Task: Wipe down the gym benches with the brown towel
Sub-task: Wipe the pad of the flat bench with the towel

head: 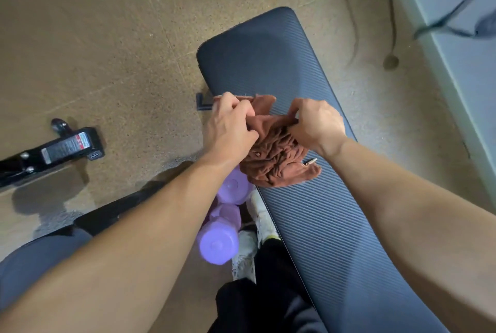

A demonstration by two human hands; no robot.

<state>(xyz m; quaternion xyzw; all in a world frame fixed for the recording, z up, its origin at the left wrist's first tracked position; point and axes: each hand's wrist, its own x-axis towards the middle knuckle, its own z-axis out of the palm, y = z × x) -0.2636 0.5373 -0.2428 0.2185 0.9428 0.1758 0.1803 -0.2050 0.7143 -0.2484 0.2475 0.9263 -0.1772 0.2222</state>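
We're looking straight down on a dark blue bench (308, 144), its ribbed pad running from the far end near the top of the view down past our right side. Both of our hands are on the brown towel (276, 152), and it's bunched up — a wrinkled heap sitting on the pad near its left edge, roughly midway along.

Our left hand (230, 123) has its fingers curled tight around the towel's upper left corner, pulling a thin hem taut along the top. Our right hand (316, 123) is clenched on the fabric just to the right, knuckles up, thumb tucked into the folds. The two hands are close together, with a flap of cloth standing up between them.

Just beside the towel's lower right edge a small metal object (310, 162) lies on the pad — possibly a clip or tag, it's too small to tell.

Down on the speckled tan floor (107, 37), left of the bench, two purple dumbbells (225, 225) lie beside a white shoe (257, 211). Farther left, a black steel frame (53, 152) with a warning label rests on the floor, well apart from the bench.
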